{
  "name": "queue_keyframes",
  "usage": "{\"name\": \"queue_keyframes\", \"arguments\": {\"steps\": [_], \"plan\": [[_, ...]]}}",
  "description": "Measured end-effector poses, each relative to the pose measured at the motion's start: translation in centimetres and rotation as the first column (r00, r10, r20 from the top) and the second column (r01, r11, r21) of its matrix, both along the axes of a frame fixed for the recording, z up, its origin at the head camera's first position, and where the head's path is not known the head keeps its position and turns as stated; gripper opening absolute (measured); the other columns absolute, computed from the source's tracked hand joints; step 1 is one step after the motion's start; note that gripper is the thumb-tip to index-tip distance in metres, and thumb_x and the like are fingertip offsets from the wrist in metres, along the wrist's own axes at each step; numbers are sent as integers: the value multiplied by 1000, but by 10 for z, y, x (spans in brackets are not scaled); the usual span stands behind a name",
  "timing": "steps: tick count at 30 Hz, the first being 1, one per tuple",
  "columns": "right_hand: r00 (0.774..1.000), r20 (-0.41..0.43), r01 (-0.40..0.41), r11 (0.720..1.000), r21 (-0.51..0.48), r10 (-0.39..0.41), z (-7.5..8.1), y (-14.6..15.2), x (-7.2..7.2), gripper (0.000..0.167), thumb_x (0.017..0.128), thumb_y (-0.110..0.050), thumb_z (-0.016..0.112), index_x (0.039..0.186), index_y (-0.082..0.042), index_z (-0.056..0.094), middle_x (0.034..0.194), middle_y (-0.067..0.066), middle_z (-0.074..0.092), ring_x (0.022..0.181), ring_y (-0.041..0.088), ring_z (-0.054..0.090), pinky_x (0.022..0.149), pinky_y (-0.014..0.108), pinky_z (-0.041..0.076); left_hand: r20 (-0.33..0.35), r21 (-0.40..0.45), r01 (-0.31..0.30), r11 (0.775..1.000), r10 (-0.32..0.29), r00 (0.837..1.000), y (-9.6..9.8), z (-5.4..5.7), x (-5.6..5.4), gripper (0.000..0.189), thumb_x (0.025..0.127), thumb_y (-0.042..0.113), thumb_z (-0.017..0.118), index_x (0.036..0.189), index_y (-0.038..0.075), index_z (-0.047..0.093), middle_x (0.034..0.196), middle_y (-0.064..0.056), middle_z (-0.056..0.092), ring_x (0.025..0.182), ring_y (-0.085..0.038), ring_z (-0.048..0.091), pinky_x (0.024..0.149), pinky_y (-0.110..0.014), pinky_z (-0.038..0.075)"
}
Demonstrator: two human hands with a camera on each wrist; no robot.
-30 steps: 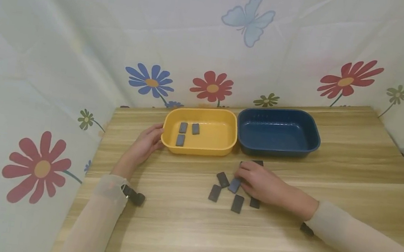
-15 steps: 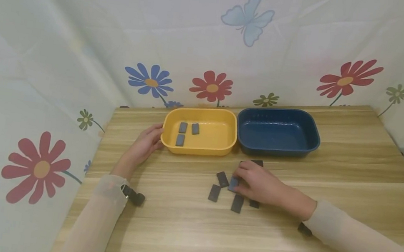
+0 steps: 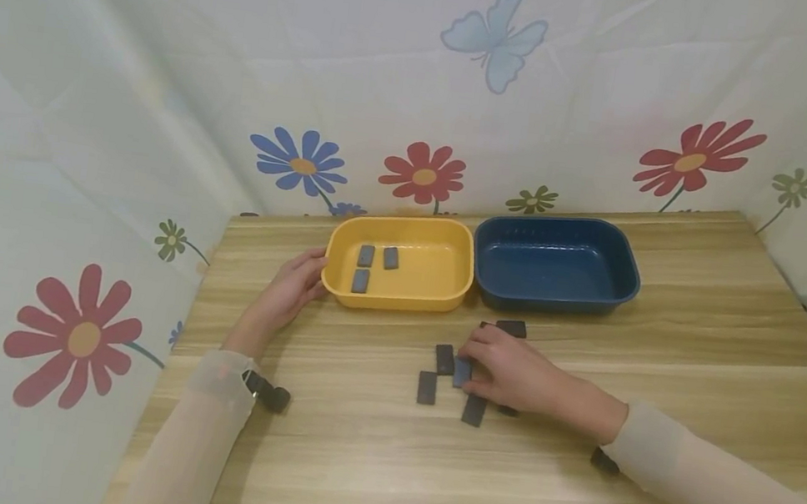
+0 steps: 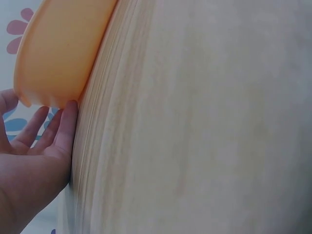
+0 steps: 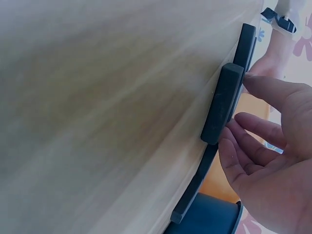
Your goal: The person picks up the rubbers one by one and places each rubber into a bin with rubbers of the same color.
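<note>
In the head view, my left hand [image 3: 297,281] rests against the left end of a yellow bin [image 3: 400,304]. The left wrist view shows its fairly straight fingers touching the orange-looking bin wall [image 4: 63,58], thumb near the rim. My right hand [image 3: 517,371] pinches a small blue-grey rectangular tile [image 3: 462,373] at table level, thumb on the near side and fingers on the far side. Dark tiles lie close around it: one [image 3: 444,360] right beside it, one [image 3: 427,388] to the left, one [image 3: 474,410] nearer me. Another is partly hidden under the hand.
Inside the yellow bin lie three grey tiles [image 3: 360,281]. A dark blue bin [image 3: 555,306] stands against its right side. Another dark tile [image 3: 512,328] lies just in front of the blue bin. A flower-printed curtain [image 3: 367,54] rises behind the wooden table [image 3: 347,464].
My right hand has closed on the blue-grey tile and slid it slightly left. The two dark tiles to its left have turned a little. My left hand has stayed in place.
</note>
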State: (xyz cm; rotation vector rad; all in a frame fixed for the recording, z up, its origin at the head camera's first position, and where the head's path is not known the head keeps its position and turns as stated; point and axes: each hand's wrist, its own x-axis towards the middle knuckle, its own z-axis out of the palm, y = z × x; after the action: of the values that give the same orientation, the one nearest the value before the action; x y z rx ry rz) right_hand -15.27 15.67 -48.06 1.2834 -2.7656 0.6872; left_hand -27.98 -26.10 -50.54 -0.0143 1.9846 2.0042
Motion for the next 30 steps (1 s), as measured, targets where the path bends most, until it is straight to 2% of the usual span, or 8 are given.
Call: {"name": "queue_keyframes", "arguments": {"steps": [7, 15, 22, 27, 30], "plan": [[1000, -12, 20, 1000, 2, -20, 4, -1, 1, 38, 85, -23, 91, 115, -5, 75, 108, 3, 66, 100, 19, 62, 86, 37, 59, -10, 15, 5, 1000, -5, 1000, 3, 3, -1, 56, 114, 29, 50, 162, 5, 37, 165, -12, 41, 149, -26, 45, 117, -38, 45], [999, -49, 6, 1000, -6, -6, 11, -1, -3, 36, 87, -22, 88, 115, -4, 74, 108, 5, 67, 97, 18, 64, 84, 35, 60, -6, 21, 6, 1000, -6, 1000, 3, 4, -1, 55, 114, 29, 49, 162, 5, 36, 165, -12, 40, 150, -25, 44, 119, -39, 44], [997, -77, -20, 993, -119, 11, 36, -1, -15, 35, 90, -22, 84, 118, -4, 73, 107, 4, 66, 90, 16, 60, 77, 32, 57, -14, 25, 2, 1000, -2, 1000, 1, 4, 0, 56, 114, 30, 50, 162, 4, 36, 165, -13, 40, 150, -26, 43, 119, -39, 43], [999, -53, -10, 990, -139, 3, 54, -12, -25, 32, 95, -25, 80, 121, -7, 73, 116, 3, 66, 100, 16, 60, 84, 31, 58, -10, 34, -4, 999, 4, 1000, 0, 0, 1, 54, 114, 28, 50, 161, 4, 38, 164, -13, 42, 149, -27, 44, 118, -38, 44], [1000, -21, -10, 985, -173, 7, 58, -23, -35, 28, 96, -25, 77, 119, -8, 73, 114, 0, 67, 101, 15, 61, 86, 31, 58, -9, 25, 2, 1000, -2, 1000, 0, -1, 1, 54, 114, 28, 50, 161, 4, 38, 164, -13, 41, 149, -26, 44, 118, -39, 45]]}}
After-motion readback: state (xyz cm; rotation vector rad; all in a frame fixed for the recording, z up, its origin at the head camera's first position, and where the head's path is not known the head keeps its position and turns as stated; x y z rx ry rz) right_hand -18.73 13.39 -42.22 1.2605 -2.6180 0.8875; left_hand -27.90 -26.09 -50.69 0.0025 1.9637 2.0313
